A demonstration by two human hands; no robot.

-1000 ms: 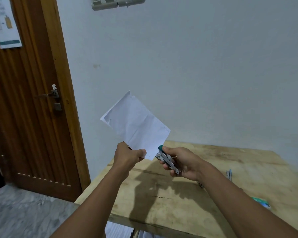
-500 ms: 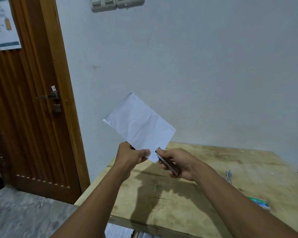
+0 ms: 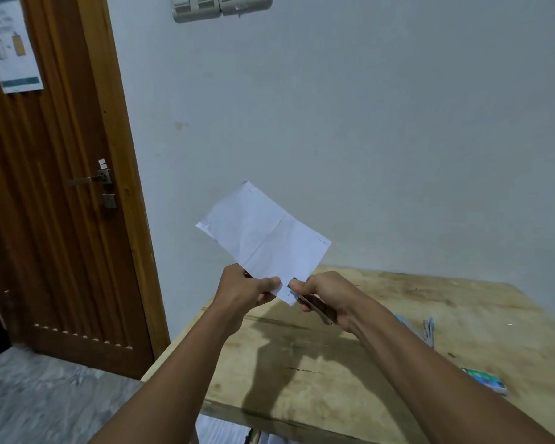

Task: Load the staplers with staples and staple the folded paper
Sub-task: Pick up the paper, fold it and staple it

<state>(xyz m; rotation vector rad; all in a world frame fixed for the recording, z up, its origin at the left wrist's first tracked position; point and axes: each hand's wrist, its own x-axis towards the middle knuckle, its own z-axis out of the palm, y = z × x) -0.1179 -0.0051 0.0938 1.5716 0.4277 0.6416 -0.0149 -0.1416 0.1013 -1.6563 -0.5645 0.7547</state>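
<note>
White creased folded paper (image 3: 263, 238) above the rough plank bench (image 3: 382, 334): fingers of the left hand (image 3: 244, 291) pinch its lower edge, while fingers of the right hand (image 3: 330, 294) squeeze a slim teal-tipped metal stapler (image 3: 320, 310) on its corner.

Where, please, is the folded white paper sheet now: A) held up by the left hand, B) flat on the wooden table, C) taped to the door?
A: the left hand pinches the folded white paper sheet by its lower edge, raised above the wooden table.

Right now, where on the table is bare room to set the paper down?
Table: bare wood at the near-left corner and the far strip along the wall. Crowded on the right, around the spare stapler and staple box.
</note>
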